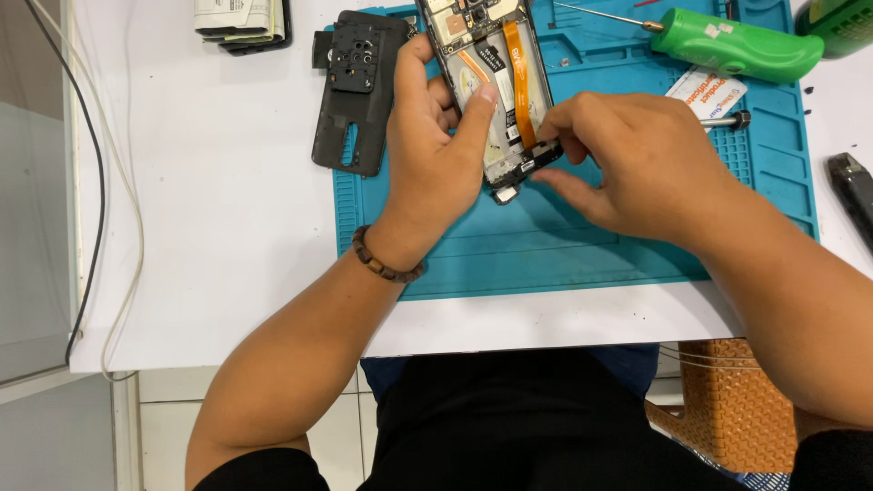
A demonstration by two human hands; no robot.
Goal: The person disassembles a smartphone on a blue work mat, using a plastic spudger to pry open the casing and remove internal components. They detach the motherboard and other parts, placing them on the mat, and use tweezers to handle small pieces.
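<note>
An opened phone (491, 64) with its back removed lies tilted over the blue work mat (546, 245), showing an orange flex cable and a board inside. My left hand (432, 155) grips the phone's left side, thumb pressed on the inner frame; a brown bead bracelet sits on that wrist. My right hand (627, 164) pinches at the phone's lower right corner, fingertips on a small part near the bottom board. Whether a tool is between those fingers is hidden.
The phone's black back cover (355, 91) lies left of the mat on the white table. A green-handled screwdriver (737, 44) and a small card (707, 91) rest on the mat's upper right. A dark tool (853, 186) sits at the right edge. Cables (118, 182) run along the left.
</note>
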